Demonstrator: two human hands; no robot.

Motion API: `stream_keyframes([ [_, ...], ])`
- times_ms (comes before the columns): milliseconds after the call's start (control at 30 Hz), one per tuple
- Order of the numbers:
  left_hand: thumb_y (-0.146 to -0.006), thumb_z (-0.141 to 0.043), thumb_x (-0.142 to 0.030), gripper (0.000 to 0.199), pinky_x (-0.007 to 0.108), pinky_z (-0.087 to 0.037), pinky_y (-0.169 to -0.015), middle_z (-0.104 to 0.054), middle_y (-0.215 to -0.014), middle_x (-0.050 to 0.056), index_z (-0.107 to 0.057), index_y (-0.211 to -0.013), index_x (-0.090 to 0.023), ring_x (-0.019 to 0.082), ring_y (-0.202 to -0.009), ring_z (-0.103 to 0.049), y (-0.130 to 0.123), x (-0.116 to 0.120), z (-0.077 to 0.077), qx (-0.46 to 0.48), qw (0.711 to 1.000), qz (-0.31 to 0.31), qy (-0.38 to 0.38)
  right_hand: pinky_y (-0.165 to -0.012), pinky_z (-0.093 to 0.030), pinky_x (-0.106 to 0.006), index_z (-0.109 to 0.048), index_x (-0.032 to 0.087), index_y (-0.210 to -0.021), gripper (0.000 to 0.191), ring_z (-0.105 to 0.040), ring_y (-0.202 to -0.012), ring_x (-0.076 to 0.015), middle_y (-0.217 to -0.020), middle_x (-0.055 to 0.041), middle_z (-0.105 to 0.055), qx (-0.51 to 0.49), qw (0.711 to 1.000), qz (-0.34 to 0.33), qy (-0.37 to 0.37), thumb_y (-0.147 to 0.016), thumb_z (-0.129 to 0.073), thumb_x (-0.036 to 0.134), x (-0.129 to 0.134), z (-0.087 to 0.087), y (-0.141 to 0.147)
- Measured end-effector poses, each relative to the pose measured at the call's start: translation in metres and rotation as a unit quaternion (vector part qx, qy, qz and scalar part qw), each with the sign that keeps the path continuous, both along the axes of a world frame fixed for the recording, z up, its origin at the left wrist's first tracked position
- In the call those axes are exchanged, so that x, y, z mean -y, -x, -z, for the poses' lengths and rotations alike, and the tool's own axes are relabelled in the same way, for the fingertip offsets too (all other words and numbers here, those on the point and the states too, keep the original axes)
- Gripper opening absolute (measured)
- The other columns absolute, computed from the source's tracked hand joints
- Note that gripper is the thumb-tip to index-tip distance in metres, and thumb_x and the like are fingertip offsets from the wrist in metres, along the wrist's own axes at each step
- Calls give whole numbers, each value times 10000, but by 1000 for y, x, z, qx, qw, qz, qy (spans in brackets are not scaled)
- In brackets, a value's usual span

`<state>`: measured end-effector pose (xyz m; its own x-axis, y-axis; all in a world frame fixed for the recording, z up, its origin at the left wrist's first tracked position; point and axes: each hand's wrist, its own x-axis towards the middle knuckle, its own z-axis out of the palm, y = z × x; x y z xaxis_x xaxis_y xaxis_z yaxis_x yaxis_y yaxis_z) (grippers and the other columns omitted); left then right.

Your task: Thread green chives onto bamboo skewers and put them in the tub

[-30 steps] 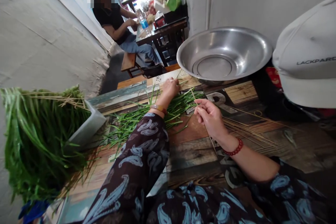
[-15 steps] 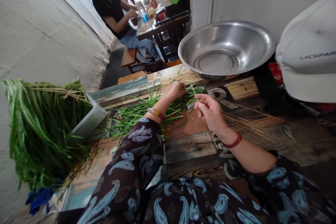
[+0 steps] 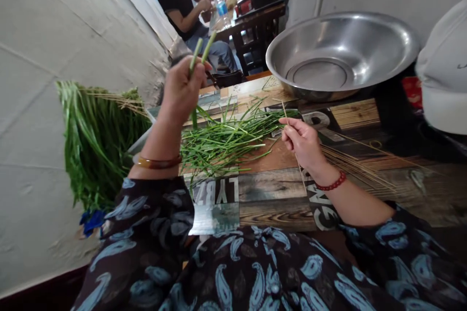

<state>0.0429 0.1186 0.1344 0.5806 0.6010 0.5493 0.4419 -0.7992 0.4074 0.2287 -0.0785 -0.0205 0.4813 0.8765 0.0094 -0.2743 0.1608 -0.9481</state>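
left of the big bowl (image 3: 319, 74), the left hand (image 3: 186, 85) grips green stalks (image 3: 202, 51); nearer the bowl, the right hand (image 3: 301, 143) pinches a thin stick (image 3: 285, 109).

The only view looks from the wearer's head, forward and steeply down over the near edge of the worktop (image 3: 270, 189), close above both forearms (the far edge tilts in frame), reaching past the basin (image 3: 321, 73) to a seated person (image 3: 182, 14).
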Motion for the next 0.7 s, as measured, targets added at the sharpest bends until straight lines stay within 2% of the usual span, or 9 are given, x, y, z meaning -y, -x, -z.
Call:
stream_keyframes([
  [100, -1038, -378, -390, 308, 315, -467, -763, -573, -755, 5, -618, -983, -206, 136, -729, -582, 13, 24, -33, -52, 986, -66, -142, -382, -254, -216, -626, 196, -1044, 267, -375, -419, -58, -613, 63, -526, 6, 1000, -15, 1, -857, -616, 386, 2, -1, 2],
  [167, -1032, -369, -355, 289, 384, -459, -862, -612, -863, 41, -619, -1014, -212, 193, -866, -610, 16, 43, -38, -137, 960, -95, -224, -382, -253, -216, -630, 196, -1032, 254, -379, -421, -59, -609, 61, -529, 2, 1000, -17, 2, -855, -625, 379, 3, -1, 2],
  [200, -1017, -391, -334, 263, 407, -456, -862, -619, -887, 57, -620, -1011, -204, 218, -886, -605, 16, 53, -32, -189, 946, -94, -246, -382, -251, -215, -632, 194, -1028, 250, -379, -420, -58, -607, 60, -531, -1, 1000, -16, 2, -854, -627, 374, 3, -2, 2],
  [267, -987, -420, -253, 224, 410, -448, -787, -620, -838, 74, -625, -940, -176, 241, -842, -588, 15, 72, -7, -295, 921, -87, -241, -380, -247, -212, -634, 191, -1023, 247, -377, -415, -56, -600, 61, -534, -5, 1000, -12, 4, -851, -632, 369, 3, -2, 2],
  [367, -959, -465, -188, 180, 365, -412, -715, -631, -803, 71, -625, -876, -190, 231, -816, -558, 18, 95, 53, -379, 909, -35, -171, -377, -250, -207, -633, 192, -1012, 249, -380, -413, -54, -592, 66, -532, -5, 1000, -7, 5, -842, -647, 373, 2, -2, 1],
  [433, -937, -522, -209, 119, 377, -418, -728, -650, -886, 98, -635, -905, -194, 255, -867, -558, 21, 105, 91, -413, 904, -1, -108, -374, -253, -205, -634, 191, -1010, 256, -382, -415, -54, -593, 66, -530, -5, 1000, -11, 6, -838, -653, 379, 2, -1, 1],
  [500, -896, -600, -255, 153, 401, -436, -784, -645, -1058, 127, -636, -1032, -194, 291, -982, -552, 24, 109, 117, -418, 905, -6, -82, -371, -253, -205, -635, 187, -1019, 266, -382, -416, -53, -598, 65, -533, -4, 1000, -17, 8, -840, -651, 384, 2, 0, 2],
  [567, -875, -627, -277, 225, 418, -443, -834, -621, -1151, 134, -629, -1085, -197, 308, -1045, -537, 25, 110, 131, -411, 909, -16, -74, -369, -253, -203, -636, 185, -1023, 266, -386, -417, -52, -604, 64, -536, -4, 1000, -22, 8, -844, -649, 382, 2, 1, 1],
  [700, -902, -559, -228, 118, 434, -434, -908, -619, -1205, 112, -645, -978, -203, 303, -1115, -526, 27, 108, 138, -384, 921, -8, -68, -366, -255, -192, -634, 184, -1017, 258, -387, -415, -45, -602, 67, -539, -1, 1000, -15, 6, -841, -653, 371, 1, 2, 1],
])
